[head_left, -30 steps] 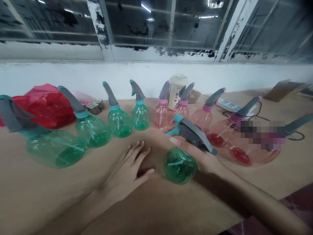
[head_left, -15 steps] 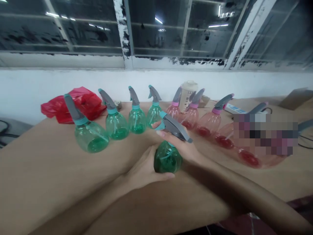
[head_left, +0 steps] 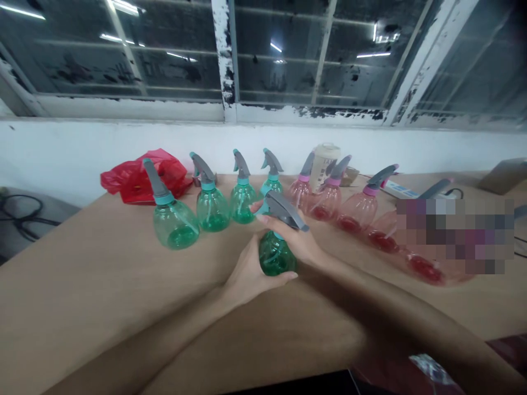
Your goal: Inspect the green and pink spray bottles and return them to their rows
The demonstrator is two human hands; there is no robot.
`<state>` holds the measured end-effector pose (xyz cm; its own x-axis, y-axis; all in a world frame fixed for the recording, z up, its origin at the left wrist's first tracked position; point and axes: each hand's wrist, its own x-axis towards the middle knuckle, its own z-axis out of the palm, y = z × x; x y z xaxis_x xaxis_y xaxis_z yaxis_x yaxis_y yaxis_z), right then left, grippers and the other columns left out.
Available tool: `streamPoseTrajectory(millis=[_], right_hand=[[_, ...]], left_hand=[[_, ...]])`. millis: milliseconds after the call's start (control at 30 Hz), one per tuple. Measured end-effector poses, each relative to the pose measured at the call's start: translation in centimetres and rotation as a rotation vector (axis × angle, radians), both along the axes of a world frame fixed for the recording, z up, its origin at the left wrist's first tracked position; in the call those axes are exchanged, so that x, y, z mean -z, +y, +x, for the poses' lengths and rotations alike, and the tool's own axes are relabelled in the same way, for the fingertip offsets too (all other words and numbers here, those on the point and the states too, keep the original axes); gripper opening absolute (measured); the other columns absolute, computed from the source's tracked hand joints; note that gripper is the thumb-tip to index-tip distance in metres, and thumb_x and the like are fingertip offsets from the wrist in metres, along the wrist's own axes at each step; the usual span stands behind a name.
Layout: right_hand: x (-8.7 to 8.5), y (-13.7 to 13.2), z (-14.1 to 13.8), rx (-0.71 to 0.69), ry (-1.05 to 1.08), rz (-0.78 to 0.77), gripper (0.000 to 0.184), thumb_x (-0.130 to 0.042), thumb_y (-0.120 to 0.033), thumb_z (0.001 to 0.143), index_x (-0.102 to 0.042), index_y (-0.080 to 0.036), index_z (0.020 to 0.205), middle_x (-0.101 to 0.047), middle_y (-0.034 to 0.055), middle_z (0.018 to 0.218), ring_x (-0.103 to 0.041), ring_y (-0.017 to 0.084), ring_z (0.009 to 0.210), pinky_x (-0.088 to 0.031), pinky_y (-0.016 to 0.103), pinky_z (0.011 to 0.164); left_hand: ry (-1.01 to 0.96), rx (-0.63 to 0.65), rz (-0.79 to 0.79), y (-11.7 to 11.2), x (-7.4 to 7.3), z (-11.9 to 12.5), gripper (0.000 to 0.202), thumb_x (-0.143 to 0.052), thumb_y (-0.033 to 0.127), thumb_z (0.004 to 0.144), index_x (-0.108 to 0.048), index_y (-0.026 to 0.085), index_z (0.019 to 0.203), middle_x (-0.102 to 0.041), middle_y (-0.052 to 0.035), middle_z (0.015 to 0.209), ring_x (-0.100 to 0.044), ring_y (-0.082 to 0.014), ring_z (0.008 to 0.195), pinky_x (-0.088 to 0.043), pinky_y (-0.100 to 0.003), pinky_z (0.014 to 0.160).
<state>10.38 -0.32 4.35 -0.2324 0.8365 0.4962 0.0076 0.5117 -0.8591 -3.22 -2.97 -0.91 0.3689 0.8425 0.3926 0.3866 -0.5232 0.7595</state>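
Both hands grip one green spray bottle [head_left: 275, 257] with a grey and teal trigger head, tilted a little in front of me. My left hand [head_left: 251, 269] wraps the lower body, its thumb along the near side. Around the neck, under the spray head, closes my right hand [head_left: 300, 238], with fingers near the teal trigger. Beyond and to the left stand several green spray bottles [head_left: 175, 222], each with some green at the base. A row of several pink spray bottles [head_left: 357, 211] runs from behind my right hand toward the right.
A red plastic bag [head_left: 144, 178] lies at the back left of the wooden table [head_left: 102, 307]. Behind the pink bottles are a pale cup [head_left: 325, 164] and a white power strip [head_left: 399, 190]. A cardboard box [head_left: 504, 175] sits far right; black cables [head_left: 24, 214] hang left.
The view has shifted, so the bottles and bag appear farther right. Both hands keep hold of the green spray bottle, which appears slightly higher and to the left.
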Motion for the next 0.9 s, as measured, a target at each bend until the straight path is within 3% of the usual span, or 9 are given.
streamPoseTrajectory(millis=[200, 333, 433, 533, 600, 667, 767, 833, 900], right_hand=[[0.0, -0.3, -2.5, -0.050, 0.020, -0.030, 0.025, -0.062, -0.041, 0.079, -0.063, -0.024, 0.097, -0.068, 0.0012, 0.089, -0.062, 0.016, 0.076, -0.048, 0.036, 0.080], [-0.5, -1.3, -5.7, -0.127, 0.015, -0.051, 0.031, -0.064, -0.043, 0.077, -0.062, -0.024, 0.101, -0.067, 0.0034, 0.102, -0.062, 0.019, 0.089, -0.050, 0.036, 0.080], [-1.0, -2.1, -8.0, -0.191, -0.026, -0.025, 0.035, -0.065, -0.044, 0.076, -0.061, -0.025, 0.105, -0.065, 0.0032, 0.108, -0.062, 0.019, 0.088, -0.051, 0.035, 0.077], [-1.4, -2.5, -9.5, -0.273, -0.149, 0.032, 0.046, -0.069, -0.045, 0.072, -0.058, -0.025, 0.112, -0.067, 0.0028, 0.099, -0.062, 0.019, 0.082, -0.051, 0.037, 0.074], [-1.3, -2.4, -9.9, -0.352, -0.228, 0.065, 0.060, -0.074, -0.043, 0.067, -0.054, -0.024, 0.120, -0.066, 0.0043, 0.103, -0.062, 0.022, 0.091, -0.051, 0.039, 0.080], [-1.0, -2.1, -10.0, -0.403, -0.264, 0.064, 0.071, -0.076, -0.043, 0.066, -0.047, -0.027, 0.128, -0.060, 0.0067, 0.122, -0.056, 0.026, 0.110, -0.047, 0.043, 0.091], [-0.1, -1.1, -9.9, -0.365, -0.274, 0.008, 0.060, -0.069, -0.047, 0.074, -0.047, -0.034, 0.128, -0.051, 0.0045, 0.136, -0.048, 0.027, 0.122, -0.039, 0.049, 0.100], [0.5, -0.2, -10.2, -0.294, -0.271, -0.023, 0.048, -0.062, -0.051, 0.079, -0.051, -0.033, 0.122, -0.054, 0.0048, 0.132, -0.052, 0.026, 0.118, -0.041, 0.049, 0.098], [1.1, 1.0, -10.8, -0.213, -0.260, -0.021, 0.047, -0.060, -0.054, 0.079, -0.054, -0.029, 0.118, -0.057, 0.0073, 0.127, -0.056, 0.024, 0.110, -0.045, 0.045, 0.093]], left_hand=[[0.071, -0.042, -0.075, -1.4, -0.9, -2.7, 0.076, -0.073, 0.041, 0.070, -0.033, 0.018, 0.131, -0.050, -0.0143, 0.131, -0.048, -0.0336, 0.122, -0.043, -0.053, 0.097], [0.095, -0.074, -0.067, -2.7, -0.8, -6.0, 0.086, -0.071, 0.040, 0.073, -0.021, 0.022, 0.141, -0.043, -0.0140, 0.139, -0.041, -0.0335, 0.129, -0.041, -0.053, 0.101], [0.141, -0.134, -0.048, -4.0, -0.6, -8.6, 0.096, -0.070, 0.042, 0.074, -0.010, 0.023, 0.146, -0.039, -0.0152, 0.142, -0.039, -0.0347, 0.130, -0.041, -0.054, 0.102], [0.249, -0.255, -0.001, -5.4, -0.6, -11.1, 0.095, -0.068, 0.045, 0.074, -0.011, 0.025, 0.147, -0.042, -0.0150, 0.141, -0.039, -0.0363, 0.130, -0.037, -0.057, 0.104], [0.303, -0.313, 0.022, -6.3, -0.7, -12.6, 0.090, -0.067, 0.046, 0.075, -0.015, 0.026, 0.145, -0.046, -0.0127, 0.138, -0.042, -0.0351, 0.128, -0.038, -0.056, 0.104], [0.291, -0.350, 0.017, -7.2, -0.9, -14.2, 0.085, -0.067, 0.045, 0.076, -0.018, 0.029, 0.144, -0.050, -0.0104, 0.135, -0.048, -0.0329, 0.123, -0.043, -0.053, 0.101], [0.280, -0.418, -0.004, -8.3, -1.1, -16.2, 0.083, -0.065, 0.045, 0.078, -0.017, 0.030, 0.144, -0.053, -0.0105, 0.133, -0.056, -0.0322, 0.116, -0.050, -0.051, 0.094], [0.276, -0.462, 0.000, -8.8, -1.2, -17.5, 0.081, -0.063, 0.045, 0.080, -0.016, 0.029, 0.145, -0.053, -0.0120, 0.133, -0.057, -0.0329, 0.114, -0.052, -0.051, 0.091], [0.256, -0.491, -0.019, -9.1, -1.4, -18.5, 0.078, -0.061, 0.044, 0.082, -0.017, 0.029, 0.145, -0.053, -0.0125, 0.133, -0.058, -0.0331, 0.113, -0.054, -0.050, 0.089]])
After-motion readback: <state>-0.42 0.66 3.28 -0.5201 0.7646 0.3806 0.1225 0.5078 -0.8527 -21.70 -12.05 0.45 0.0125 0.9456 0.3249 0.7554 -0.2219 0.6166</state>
